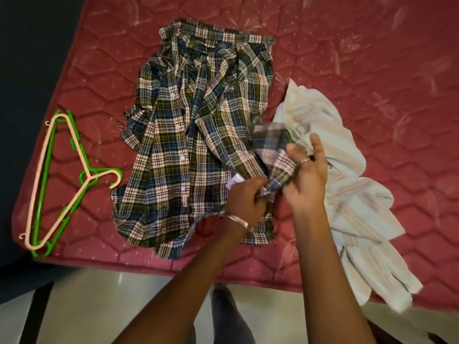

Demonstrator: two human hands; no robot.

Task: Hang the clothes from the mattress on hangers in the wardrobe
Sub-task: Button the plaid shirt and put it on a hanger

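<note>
A plaid shirt (188, 135) in green, blue and cream lies spread on the red quilted mattress (372, 70). My left hand (246, 197) and my right hand (306, 175) both grip a bunched part of it near its collar, at the shirt's lower right. A cream striped garment (347, 194) lies crumpled to the right, partly under my right hand. Two hangers rest stacked at the mattress's left corner, a peach hanger (42, 180) on top of a green hanger (72, 142). No wardrobe is in view.
The mattress's front edge runs just in front of my arms, with pale floor (99, 306) below it. A dark area (29, 45) borders the mattress on the left. My leg in grey trousers (228, 316) shows at the bottom.
</note>
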